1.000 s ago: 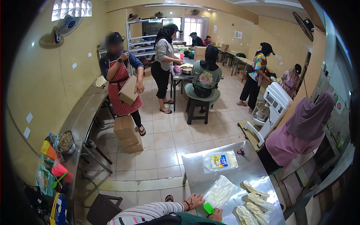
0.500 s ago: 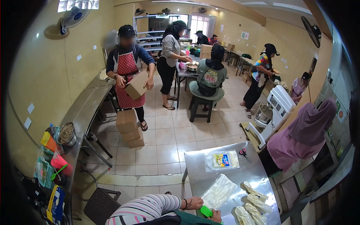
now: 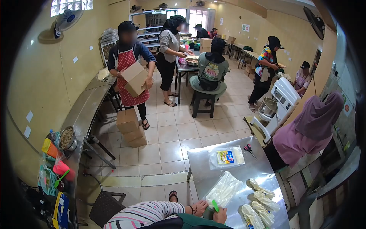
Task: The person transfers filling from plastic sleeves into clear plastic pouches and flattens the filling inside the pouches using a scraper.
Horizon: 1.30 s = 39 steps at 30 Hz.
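My left hand (image 3: 199, 208), below a striped sleeve (image 3: 152, 210) and with a dark band at the wrist, has its fingers curled on the near edge of a whitish plastic bag (image 3: 225, 187) on the metal table (image 3: 198, 162). Beside it my right hand (image 3: 220, 216) is closed round a bright green tool (image 3: 215, 205), which points up at the bag's near end. Several filled pale bags (image 3: 263, 202) lie to the right. Farther back are a flat clear packet with a yellow and blue label (image 3: 225, 157) and scissors (image 3: 249, 151) with pink-and-black handles.
A person in a pink head covering (image 3: 309, 129) stands at the table's right, near a white mixer (image 3: 284, 101). Ahead, a person in a red apron holds a carton (image 3: 134, 78) above stacked cartons (image 3: 130, 128). A dark stool (image 3: 105, 208) stands at the left.
The green tool has turned from broad side up to a narrow, more upright position. My right hand has risen slightly. The person in the apron has tilted the carton, and the view has shifted a little.
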### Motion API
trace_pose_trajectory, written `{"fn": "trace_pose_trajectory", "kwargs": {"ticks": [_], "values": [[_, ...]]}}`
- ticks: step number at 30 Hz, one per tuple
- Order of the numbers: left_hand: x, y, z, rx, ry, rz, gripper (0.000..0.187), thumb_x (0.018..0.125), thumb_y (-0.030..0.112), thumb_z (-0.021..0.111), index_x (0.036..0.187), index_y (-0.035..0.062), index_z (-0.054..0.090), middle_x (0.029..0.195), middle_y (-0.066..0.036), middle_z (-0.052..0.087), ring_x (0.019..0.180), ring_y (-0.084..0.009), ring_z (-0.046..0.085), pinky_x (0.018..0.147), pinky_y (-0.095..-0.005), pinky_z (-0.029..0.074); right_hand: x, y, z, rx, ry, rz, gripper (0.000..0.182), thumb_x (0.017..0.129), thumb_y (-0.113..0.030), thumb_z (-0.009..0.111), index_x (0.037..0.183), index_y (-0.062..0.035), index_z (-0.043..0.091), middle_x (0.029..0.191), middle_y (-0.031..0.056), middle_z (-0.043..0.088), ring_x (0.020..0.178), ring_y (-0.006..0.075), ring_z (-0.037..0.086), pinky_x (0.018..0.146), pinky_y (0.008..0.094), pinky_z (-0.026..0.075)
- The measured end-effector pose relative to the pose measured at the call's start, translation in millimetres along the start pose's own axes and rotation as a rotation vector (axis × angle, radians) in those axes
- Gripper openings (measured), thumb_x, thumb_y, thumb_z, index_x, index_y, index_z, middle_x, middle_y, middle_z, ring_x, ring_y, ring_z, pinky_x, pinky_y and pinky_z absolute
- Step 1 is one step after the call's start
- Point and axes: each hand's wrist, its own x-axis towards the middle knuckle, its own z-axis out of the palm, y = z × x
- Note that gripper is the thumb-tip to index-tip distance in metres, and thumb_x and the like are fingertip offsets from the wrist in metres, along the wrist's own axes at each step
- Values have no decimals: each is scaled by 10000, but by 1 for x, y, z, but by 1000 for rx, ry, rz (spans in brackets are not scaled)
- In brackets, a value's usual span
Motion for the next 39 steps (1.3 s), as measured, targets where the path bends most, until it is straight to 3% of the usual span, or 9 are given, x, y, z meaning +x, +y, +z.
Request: {"fn": "trace_pose_trajectory", "kwargs": {"ticks": [2, 6, 9, 15, 18, 21, 24, 28, 39], "values": [[2, 0, -8, -33, -67, -7, 443, 633, 262, 535, 894, -92, 589, 1045, -198, 458, 963, -311, 458, 854, -392, 350, 0, -31, -18, 214, 114, 82, 295, 725, -112, 581, 1013, -97, 516, 916, 173, 453, 829, 382, 517, 687, 445, 432], [3, 1, -6, -85, -112, -29, 411, 637, 237, 537, 893, -81, 584, 1054, -196, 449, 991, -305, 439, 872, -379, 339, 7, -15, -1, 158, 51, -43, 348, 754, -125, 571, 1091, -84, 495, 879, 181, 466, 832, 398, 510, 697, 447, 427], [10, 1, -25, -170, -252, -51, 428, 615, 235, 557, 910, -75, 580, 1054, -182, 449, 1006, -289, 429, 868, -356, 343, 13, -7, 5, -1, 101, -357, 393, 770, -137, 566, 1141, -94, 445, 873, 187, 490, 842, 410, 504, 701, 456, 419], [8, 1, -17, -254, -302, -89, 472, 599, 270, 597, 931, -65, 576, 1083, -174, 436, 1041, -285, 412, 897, -347, 340, 13, -20, 3, 287, 144, -281, 247, 781, -127, 541, 1020, -82, 505, 950, 171, 536, 875, 361, 525, 687, 448, 431], [2, 3, -19, -234, -176, -79, 511, 579, 281, 624, 965, -50, 572, 1081, -168, 426, 1042, -288, 399, 864, -362, 350, 15, -20, 3, 155, 53, -222, 263, 787, -150, 528, 1040, -84, 503, 914, 167, 545, 830, 361, 537, 679, 447, 433], [-2, 4, -23, -253, -136, -98, 608, 599, 333, 634, 1063, -44, 521, 1150, -186, 398, 1103, -313, 366, 929, -385, 322, 19, -11, 13, -10, 108, -375, 241, 796, -164, 510, 1016, -66, 487, 883, 172, 552, 806, 359, 545, 669, 451, 433], [-2, 4, -22, -292, -228, -117, 644, 619, 368, 634, 1110, -23, 494, 1196, -198, 375, 1145, -332, 337, 971, -399, 294, 24, -28, 10, 46, 78, -383, 173, 796, -153, 506, 934, -52, 479, 852, 180, 557, 781, 359, 549, 645, 461, 431], [-3, 5, -30, -344, -252, -145, 592, 656, 364, 606, 1089, -34, 534, 1242, -236, 347, 1187, -351, 313, 1005, -405, 258, 30, -37, 12, -17, -49, -209, 134, 814, -177, 478, 840, -47, 456, 782, 185, 561, 728, 366, 558, 612, 482, 427], [-13, -11, -8, -444, -113, -163, 594, 629, 217, 621, 1168, 29, 455, 1206, -130, 439, 1179, -259, 390, 999, -452, 256, 36, -43, 29, -131, -62, -197, 170, 817, -204, 455, 753, -57, 511, 678, 143, 565, 652, 341, 576, 585, 474, 435]]}}
